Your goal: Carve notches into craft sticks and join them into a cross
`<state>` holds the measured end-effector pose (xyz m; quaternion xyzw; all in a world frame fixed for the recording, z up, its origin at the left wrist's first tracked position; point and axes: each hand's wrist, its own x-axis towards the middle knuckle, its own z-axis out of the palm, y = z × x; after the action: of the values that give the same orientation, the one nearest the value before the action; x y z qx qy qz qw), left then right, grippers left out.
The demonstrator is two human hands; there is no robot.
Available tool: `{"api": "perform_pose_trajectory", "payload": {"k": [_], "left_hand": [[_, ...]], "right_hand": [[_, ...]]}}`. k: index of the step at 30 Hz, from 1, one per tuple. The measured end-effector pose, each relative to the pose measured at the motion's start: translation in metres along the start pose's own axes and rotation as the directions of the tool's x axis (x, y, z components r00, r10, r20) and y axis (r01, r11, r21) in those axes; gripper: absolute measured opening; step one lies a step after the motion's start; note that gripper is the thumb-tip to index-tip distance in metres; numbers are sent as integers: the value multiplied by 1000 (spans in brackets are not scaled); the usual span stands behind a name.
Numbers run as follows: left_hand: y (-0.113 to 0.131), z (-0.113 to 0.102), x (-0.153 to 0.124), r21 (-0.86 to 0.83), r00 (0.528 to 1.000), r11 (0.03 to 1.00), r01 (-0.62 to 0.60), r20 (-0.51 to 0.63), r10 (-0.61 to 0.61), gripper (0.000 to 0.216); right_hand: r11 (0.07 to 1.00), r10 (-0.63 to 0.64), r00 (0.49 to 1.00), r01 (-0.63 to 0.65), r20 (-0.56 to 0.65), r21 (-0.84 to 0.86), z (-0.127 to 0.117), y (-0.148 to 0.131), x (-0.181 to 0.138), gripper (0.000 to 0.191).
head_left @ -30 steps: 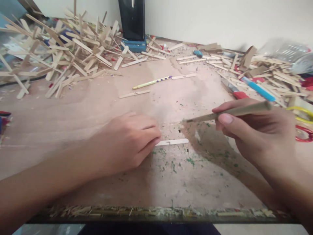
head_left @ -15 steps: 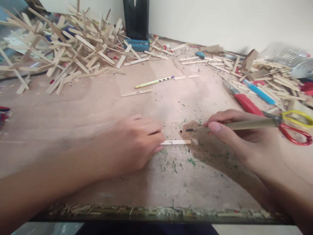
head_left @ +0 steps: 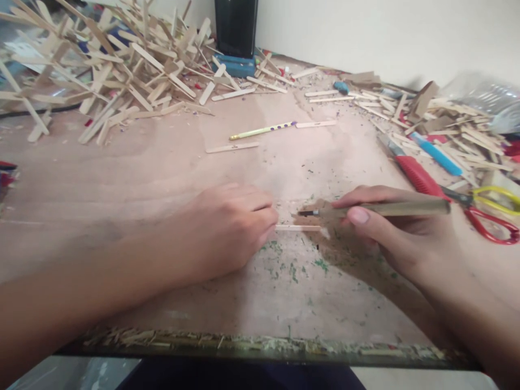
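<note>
My left hand rests on the worktop, its fingers closed on one end of a popsicle stick. The stick's other end sticks out to the right and now shows as a thin strip, as if turned on its edge. My right hand grips a craft knife like a pen, with the dark blade pointing left just above the stick. Blade and stick look apart, though the gap is hard to judge. Green shavings lie scattered below the stick.
A large heap of popsicle sticks fills the back left, beside a dark upright object on a blue base. A pencil lies mid-table. At right are a red-handled cutter, a blue pen-like tool, scissors and more sticks.
The knife has moved left, bringing its blade over the stick. The stick's visible part has gone from a broad face to a thin strip. The view has shifted slightly.
</note>
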<state>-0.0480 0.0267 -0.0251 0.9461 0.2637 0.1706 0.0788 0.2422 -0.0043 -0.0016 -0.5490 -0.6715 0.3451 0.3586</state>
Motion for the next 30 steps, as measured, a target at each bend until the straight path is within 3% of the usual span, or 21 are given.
{"api": "perform_pose_trajectory", "payload": {"k": [6,13,17,22,30], "left_hand": [[1,1,1,4,999,999,35,32,-36,27],[0,4,1,-18,999,1000,17,27,-17,21],[-2,10,0,-22,999,1000,-22,-45,21,25],[-4,16,-2,-46,995,999,-17,-96,12,27],[-4,19,-2,-21,992,999,-30,-124,27,18]], "right_hand": [[1000,21,1000,-21,10,17,3,-15,4,14],[994,49,996,-41,80,-99,10,-32,13,45],[999,46,998,-45,52,-25,21,-32,14,55],[994,8,999,-2,-46,112,39,-18,6,53],[997,-82,994,81,-72,-19,37,-17,-1,47]]}}
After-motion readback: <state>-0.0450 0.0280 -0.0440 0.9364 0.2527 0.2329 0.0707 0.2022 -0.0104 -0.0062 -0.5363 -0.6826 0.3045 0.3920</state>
